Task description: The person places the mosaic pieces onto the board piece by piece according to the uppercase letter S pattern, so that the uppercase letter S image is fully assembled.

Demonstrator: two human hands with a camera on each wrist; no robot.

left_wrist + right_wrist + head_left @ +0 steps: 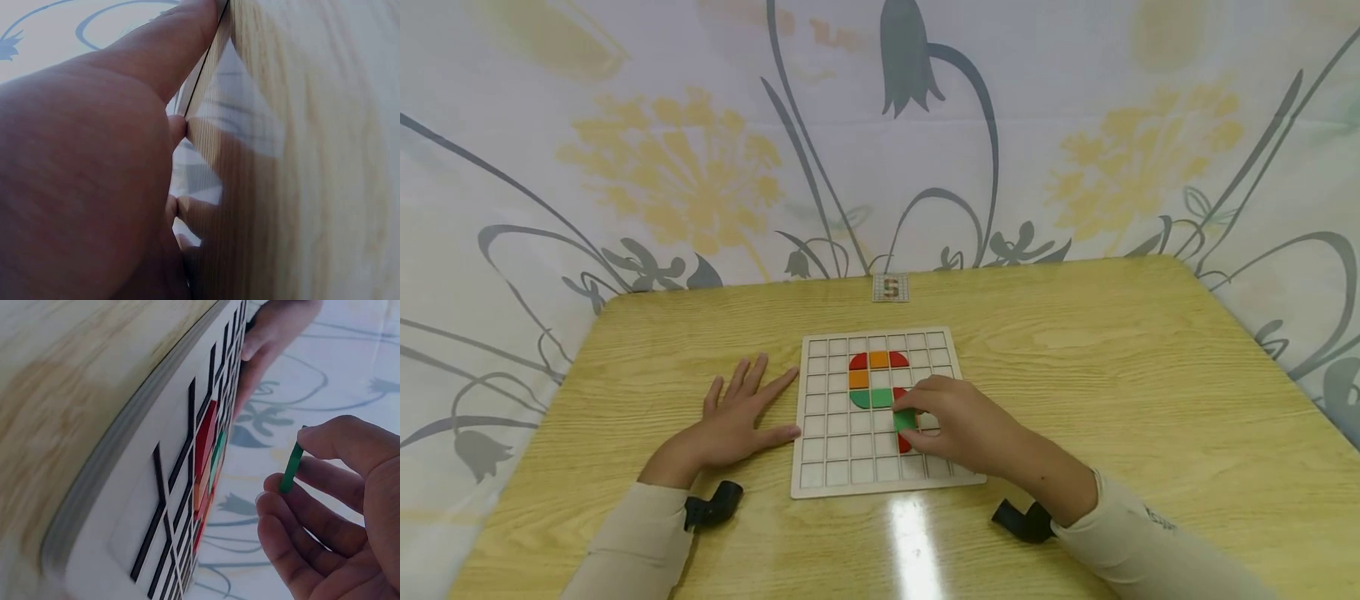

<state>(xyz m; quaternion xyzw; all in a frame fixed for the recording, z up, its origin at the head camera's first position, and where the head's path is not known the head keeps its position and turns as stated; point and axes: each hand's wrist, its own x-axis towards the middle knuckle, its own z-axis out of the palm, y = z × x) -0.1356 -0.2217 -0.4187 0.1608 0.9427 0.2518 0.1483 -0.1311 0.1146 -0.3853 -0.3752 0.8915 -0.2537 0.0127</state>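
My right hand [955,421] pinches a green tile [292,467] between thumb and fingers, held just over the right part of the white grid board [820,475]. On the board lie red rounded tiles [858,362], orange square tiles [859,379], a green rounded tile [860,400] and a light green square tile [882,397]. Another red tile [905,444] shows below the pinched one, partly hidden by my right thumb. Flat on the table, my left hand [737,421] has its fingers spread, with thumb and index fingertips right at the board's left edge.
A small card [891,288] with a 5-like or S-like figure on a grid lies at the table's back edge. Behind the wooden table [1075,350] hangs a flowered cloth [865,167]. A black device [715,504] is strapped at each wrist.
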